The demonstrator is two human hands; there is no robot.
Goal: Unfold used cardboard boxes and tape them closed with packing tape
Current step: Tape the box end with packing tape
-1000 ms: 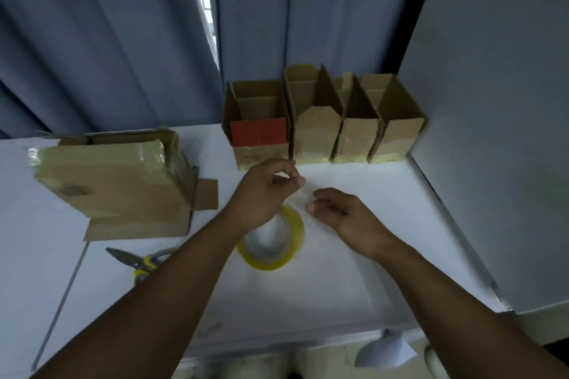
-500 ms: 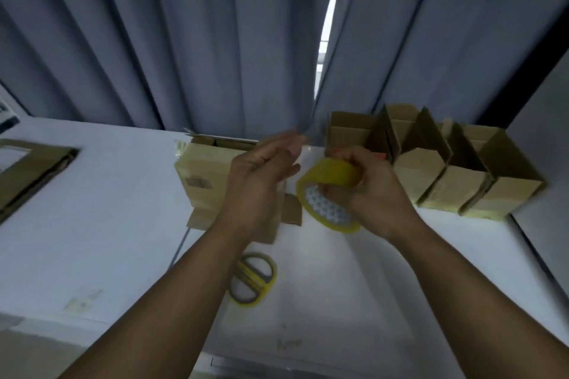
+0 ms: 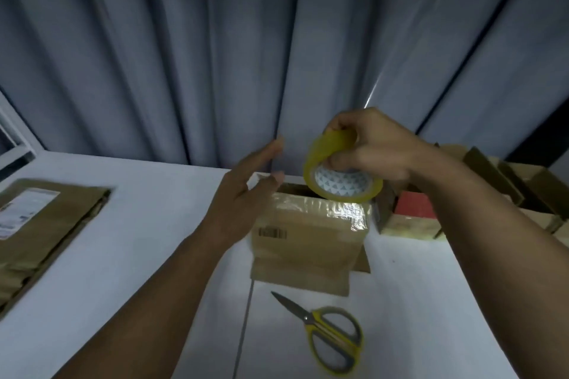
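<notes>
My right hand [image 3: 374, 148] grips a yellow roll of packing tape [image 3: 338, 175] in the air, fingers curled over its rim and into its core. The roll hangs just above the open top of a taped brown cardboard box [image 3: 311, 237] that stands on the white table [image 3: 123, 255]. My left hand [image 3: 246, 194] hovers to the left of the roll with straight, spread fingers, holding nothing, in front of the box's left edge.
Yellow-handled scissors [image 3: 326, 335] lie on the table in front of the box. A stack of flattened cardboard [image 3: 43, 224] lies at the far left. A row of open small boxes [image 3: 480, 200], one with a red face, stands at the right. Grey curtains [image 3: 246, 40] hang behind.
My right hand lifted the tape roll off the table and holds it higher now. My left hand let go and opened. The view swung left, bringing the flattened cardboard in.
</notes>
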